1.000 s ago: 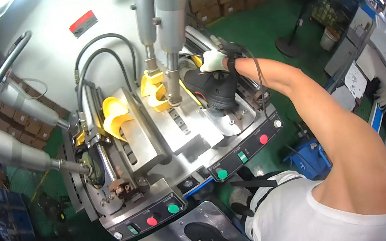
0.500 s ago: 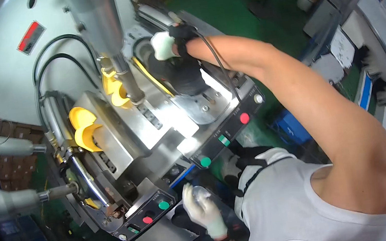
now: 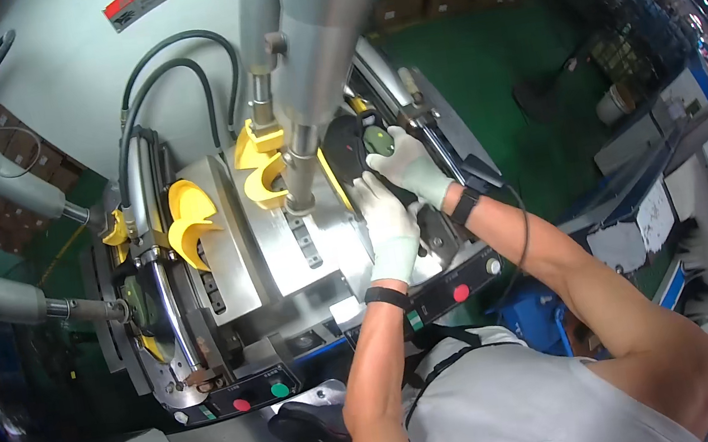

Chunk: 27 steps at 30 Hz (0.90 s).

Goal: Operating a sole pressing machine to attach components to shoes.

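Note:
Both my hands wear white gloves and are at the right station of a metal machine. A black shoe-like piece (image 3: 345,146) lies there, with an olive-green rounded patch (image 3: 378,140) at its far right. My left hand (image 3: 389,227) reaches the near end of the piece, fingers stretched out and close together. My right hand (image 3: 413,166) is curled at the olive-green patch, thumb and fingertips on either side of it. The fingers' undersides are hidden. A yellow strip (image 3: 335,178) runs along the left edge of the piece.
Yellow curved pads (image 3: 192,224) stand on the steel blocks to the left. A thick grey cylinder (image 3: 326,33) hangs over the middle. Coloured buttons (image 3: 461,293) line the front panel. A dark shoe-like item (image 3: 308,434) sits below the machine. A black cable hangs by my right forearm.
My left hand has come up from below the front panel to the black piece. My right hand has moved from the far cylinder area down onto the piece. The view has shifted.

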Available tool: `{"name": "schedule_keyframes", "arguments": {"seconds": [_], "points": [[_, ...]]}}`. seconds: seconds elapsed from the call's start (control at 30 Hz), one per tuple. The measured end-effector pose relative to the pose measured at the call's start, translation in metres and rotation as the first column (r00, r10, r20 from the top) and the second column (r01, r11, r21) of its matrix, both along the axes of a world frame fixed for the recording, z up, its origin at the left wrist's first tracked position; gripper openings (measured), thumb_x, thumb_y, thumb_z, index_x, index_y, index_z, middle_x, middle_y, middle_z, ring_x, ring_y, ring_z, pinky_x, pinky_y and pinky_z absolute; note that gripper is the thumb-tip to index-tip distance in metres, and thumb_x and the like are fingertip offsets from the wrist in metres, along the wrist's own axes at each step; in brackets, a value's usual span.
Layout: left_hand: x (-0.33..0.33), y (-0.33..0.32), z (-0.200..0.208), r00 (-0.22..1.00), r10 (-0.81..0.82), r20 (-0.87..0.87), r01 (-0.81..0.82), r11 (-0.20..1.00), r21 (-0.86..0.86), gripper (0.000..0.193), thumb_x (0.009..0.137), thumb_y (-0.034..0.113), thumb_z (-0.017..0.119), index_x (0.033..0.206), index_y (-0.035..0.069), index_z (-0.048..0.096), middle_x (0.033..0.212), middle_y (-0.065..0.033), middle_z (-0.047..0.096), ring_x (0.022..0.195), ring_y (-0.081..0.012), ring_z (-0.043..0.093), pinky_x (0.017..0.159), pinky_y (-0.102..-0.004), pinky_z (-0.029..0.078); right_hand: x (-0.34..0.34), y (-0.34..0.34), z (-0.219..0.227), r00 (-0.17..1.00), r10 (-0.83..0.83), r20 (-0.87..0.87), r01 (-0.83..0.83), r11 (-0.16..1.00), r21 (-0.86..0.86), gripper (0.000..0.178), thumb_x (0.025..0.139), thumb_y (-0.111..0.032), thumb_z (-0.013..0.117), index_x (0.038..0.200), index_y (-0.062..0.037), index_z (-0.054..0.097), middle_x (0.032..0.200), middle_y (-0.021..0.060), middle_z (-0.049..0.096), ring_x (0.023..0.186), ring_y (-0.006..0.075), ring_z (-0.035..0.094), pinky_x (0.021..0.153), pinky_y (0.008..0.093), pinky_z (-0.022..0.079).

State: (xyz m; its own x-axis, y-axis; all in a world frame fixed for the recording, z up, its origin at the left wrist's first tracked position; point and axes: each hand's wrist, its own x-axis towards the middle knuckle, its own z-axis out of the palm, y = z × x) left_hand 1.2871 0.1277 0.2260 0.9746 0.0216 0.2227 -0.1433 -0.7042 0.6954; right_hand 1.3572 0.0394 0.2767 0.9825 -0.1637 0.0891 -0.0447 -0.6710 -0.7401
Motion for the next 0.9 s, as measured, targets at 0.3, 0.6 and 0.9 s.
{"name": "schedule_keyframes", "arguments": {"seconds": [0.3,0.6,0.9], "points": [[-0.022,0.09,0.052,0.959,-0.281,-0.031,0.278,0.958,-0.067,0.071,0.088,0.016,0.077,0.146,-0.007,0.043,0.137,-0.0339,0.055,0.123,-0.0455,0.059,0.102,-0.0444,0.051,0.013,0.027,-0.024,0.991,0.113,0.066,-0.11,0.992,-0.056,0.05,0.084,-0.03,0.069,0.118,0.0051,0.058,0.106,0.0294,0.07,0.104,0.0432,0.068,0.092,0.047,0.054],[-0.201,0.136,0.05,0.995,-0.006,-0.1,-0.059,0.776,-0.628,0.053,0.099,-0.006,0.053,0.15,-0.005,0.04,0.15,-0.0231,0.05,0.141,-0.0305,0.05,0.117,-0.0407,0.04,0.016,0.013,0.002,0.994,0.101,-0.039,-0.108,0.919,-0.38,0.061,0.084,-0.035,0.073,0.122,0.0098,0.056,0.106,0.0287,0.07,0.104,0.0425,0.07,0.093,0.0462,0.056],[-0.383,0.18,0.002,0.927,0.152,-0.342,-0.326,0.777,-0.539,0.05,0.099,-0.004,0.053,0.147,-0.008,0.042,0.143,-0.024,0.055,0.133,-0.0328,0.057,0.113,-0.042,0.045,0.003,0.026,-0.032,0.992,-0.033,0.121,0.104,0.753,-0.65,0.059,0.089,-0.038,0.072,0.127,0.0035,0.052,0.115,0.0213,0.066,0.103,0.0383,0.071,0.086,0.0462,0.059]]}}
